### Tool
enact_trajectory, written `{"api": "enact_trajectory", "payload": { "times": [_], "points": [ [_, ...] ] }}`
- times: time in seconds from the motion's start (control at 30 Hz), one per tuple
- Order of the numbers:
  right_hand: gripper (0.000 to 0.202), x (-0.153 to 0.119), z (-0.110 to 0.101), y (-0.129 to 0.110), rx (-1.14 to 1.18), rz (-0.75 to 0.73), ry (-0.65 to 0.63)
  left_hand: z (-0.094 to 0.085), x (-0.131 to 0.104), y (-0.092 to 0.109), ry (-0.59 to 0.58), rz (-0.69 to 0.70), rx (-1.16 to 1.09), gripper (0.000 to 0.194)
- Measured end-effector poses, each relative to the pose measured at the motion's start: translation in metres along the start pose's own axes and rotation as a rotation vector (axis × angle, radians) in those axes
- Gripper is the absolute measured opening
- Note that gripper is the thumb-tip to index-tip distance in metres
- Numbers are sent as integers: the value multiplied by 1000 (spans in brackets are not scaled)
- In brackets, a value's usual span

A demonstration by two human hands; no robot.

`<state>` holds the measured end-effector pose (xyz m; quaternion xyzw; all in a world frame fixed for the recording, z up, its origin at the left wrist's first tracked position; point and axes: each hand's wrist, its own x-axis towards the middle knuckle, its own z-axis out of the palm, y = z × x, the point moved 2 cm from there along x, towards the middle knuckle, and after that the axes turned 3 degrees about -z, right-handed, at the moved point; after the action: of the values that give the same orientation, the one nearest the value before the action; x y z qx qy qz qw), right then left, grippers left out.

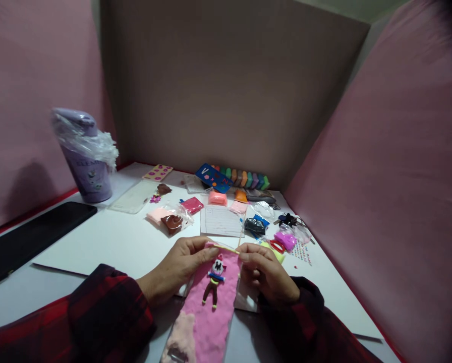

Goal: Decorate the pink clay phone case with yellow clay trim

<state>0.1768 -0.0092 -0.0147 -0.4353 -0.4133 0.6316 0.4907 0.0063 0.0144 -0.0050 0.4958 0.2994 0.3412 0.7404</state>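
Note:
A long pink clay-covered panel point(211, 327) lies tilted toward me, with a small clay figure point(213, 285) on it: white face, blue top, brown legs. Pale peach clay point(182, 330) covers its lower left part. A thin yellow strip point(228, 248) runs along the top edge. My left hand point(180, 264) grips the panel's top left corner, thumb on the front. My right hand point(267, 269) pinches the top right corner at the end of the yellow strip.
Clay packets in brown point(172, 223), black point(255, 226) and magenta point(285, 240) surround a lined paper point(221, 221). Behind are a blue decorated panel point(214, 177) and a row of coloured clay point(244, 178). At left stand a purple tumbler point(88, 171) and a black tablet point(40, 237).

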Motion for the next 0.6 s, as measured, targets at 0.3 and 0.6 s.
{"api": "enact_trajectory", "payload": {
  "times": [0.3,0.6],
  "points": [
    [34,2,-4,3,-13,-12,0,4,-1,3,4,-1,-38,31],
    [43,3,-4,4,8,-69,-20,0,2,-4,-32,-6,-130,25]
  ]
}}
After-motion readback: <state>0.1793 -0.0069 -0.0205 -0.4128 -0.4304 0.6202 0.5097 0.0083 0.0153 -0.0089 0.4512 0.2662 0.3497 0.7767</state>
